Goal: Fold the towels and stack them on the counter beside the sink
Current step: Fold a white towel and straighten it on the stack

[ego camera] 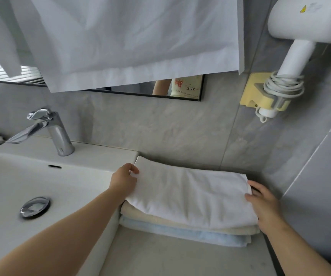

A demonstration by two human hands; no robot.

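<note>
A gray counter sits beside the white sink. Three folded towels are stacked on it, against the gray wall. The blue towel is at the bottom, the cream towel is in the middle, and the white towel is on top.

The left hand pinches the white towel's left end with curled fingers and thumb. The right hand touches its right end with nearly straight fingers.

A shiny tap stands behind the sink. A white cloth hangs over most of the mirror. A white hair dryer sits in a yellow holder on the wall.
</note>
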